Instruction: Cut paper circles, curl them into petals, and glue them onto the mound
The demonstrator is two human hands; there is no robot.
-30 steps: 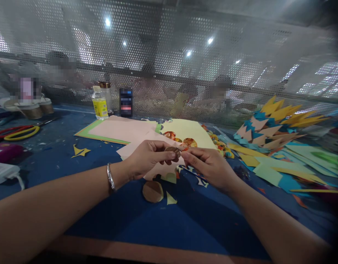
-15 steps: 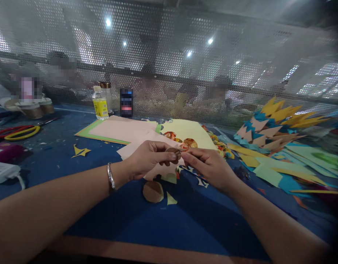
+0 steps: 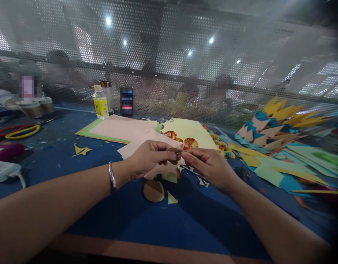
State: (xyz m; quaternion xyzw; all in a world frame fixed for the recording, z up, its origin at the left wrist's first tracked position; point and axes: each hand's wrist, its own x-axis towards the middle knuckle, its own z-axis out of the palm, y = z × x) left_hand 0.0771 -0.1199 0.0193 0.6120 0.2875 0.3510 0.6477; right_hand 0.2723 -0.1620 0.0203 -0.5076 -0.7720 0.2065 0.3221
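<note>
A small brown round piece (image 3: 174, 154) is pinched between the thumb and fingers of my left hand (image 3: 148, 158). My right hand (image 3: 208, 167) meets it from the right, thumb and fingertips pressed together at the piece's edge; whether they grip the piece itself or something tiny is too small to tell. Below the hands, a brown oval piece (image 3: 153, 191) lies flat on the blue table (image 3: 125, 216), with a pale yellow paper scrap (image 3: 172, 198) beside it. Behind the hands are pink paper sheets (image 3: 122, 129) and a pale yellow sheet (image 3: 188, 128) bearing orange-patterned round pieces (image 3: 190, 142).
Folded paper spikes (image 3: 278, 126) and coloured sheets (image 3: 278, 170) lie at the right. A bottle (image 3: 101, 104) and a phone (image 3: 126, 102) stand at the back before a perforated screen. Scissors (image 3: 23, 132) and a white plug (image 3: 5, 171) are at the left.
</note>
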